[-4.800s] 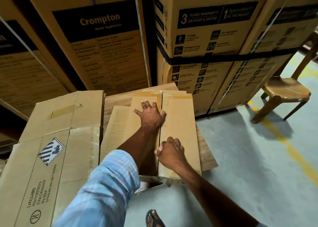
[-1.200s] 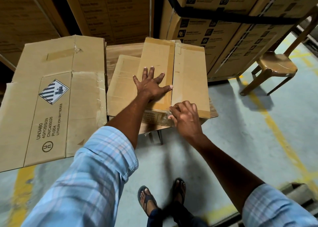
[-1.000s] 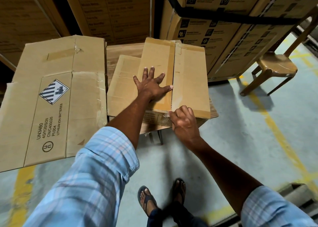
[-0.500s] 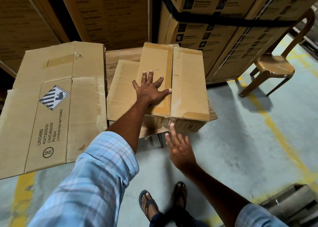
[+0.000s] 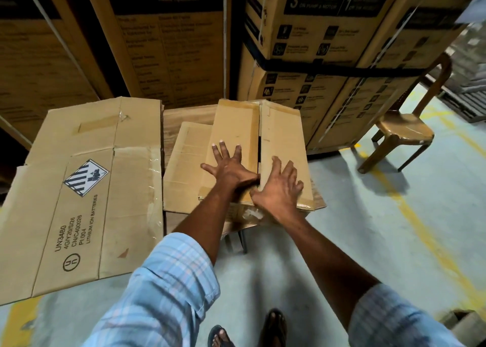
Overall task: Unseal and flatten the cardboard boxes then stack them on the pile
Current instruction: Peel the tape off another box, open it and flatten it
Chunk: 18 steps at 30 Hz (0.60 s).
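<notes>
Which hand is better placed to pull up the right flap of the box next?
Probably the right hand: it lies on the right flap, thumb beside the open seam. The left hand lies flat on the left flap.

Probably warehouse: stacked appliance cartons [image 5: 168, 44], floor lines [image 5: 431, 241].

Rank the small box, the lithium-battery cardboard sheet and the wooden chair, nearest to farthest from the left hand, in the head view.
1. Small box, directly under the left hand.
2. Lithium-battery cardboard sheet, to its left.
3. Wooden chair, far right.
</notes>
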Tool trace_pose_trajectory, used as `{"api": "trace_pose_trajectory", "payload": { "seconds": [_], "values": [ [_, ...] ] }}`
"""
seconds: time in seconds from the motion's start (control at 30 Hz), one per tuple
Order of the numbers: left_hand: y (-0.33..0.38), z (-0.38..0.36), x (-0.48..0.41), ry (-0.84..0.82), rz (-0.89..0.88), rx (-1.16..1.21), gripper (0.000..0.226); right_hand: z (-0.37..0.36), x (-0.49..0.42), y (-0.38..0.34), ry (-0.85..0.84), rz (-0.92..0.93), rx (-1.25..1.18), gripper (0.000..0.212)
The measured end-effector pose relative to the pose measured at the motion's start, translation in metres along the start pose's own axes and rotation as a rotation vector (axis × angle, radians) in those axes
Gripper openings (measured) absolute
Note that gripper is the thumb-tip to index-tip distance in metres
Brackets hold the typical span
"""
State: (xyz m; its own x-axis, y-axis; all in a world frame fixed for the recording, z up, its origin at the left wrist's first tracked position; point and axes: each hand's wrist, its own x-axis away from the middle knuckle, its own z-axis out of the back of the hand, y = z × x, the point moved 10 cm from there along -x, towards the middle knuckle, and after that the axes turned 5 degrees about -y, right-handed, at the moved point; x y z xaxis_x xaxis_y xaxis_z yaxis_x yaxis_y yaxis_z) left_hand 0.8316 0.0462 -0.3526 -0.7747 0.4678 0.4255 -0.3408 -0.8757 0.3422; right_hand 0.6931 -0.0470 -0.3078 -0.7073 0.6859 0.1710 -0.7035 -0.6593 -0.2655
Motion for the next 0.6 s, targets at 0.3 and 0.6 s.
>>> {"api": "trace_pose_trajectory", "payload": {
  "seconds": [0.3,0.6],
  "values": [
    [0.006,0.071,0.031,0.178,0.014,0.619,0.090,0.094,-0.004,-0.010,0.329,0.153,-0.105,0.049],
    [-0.088,0.141,0.063,0.487,0.155,0.846,0.036,0.196,-0.026,0.054,0.573,0.126,-0.550,0.034]
  ]
}}
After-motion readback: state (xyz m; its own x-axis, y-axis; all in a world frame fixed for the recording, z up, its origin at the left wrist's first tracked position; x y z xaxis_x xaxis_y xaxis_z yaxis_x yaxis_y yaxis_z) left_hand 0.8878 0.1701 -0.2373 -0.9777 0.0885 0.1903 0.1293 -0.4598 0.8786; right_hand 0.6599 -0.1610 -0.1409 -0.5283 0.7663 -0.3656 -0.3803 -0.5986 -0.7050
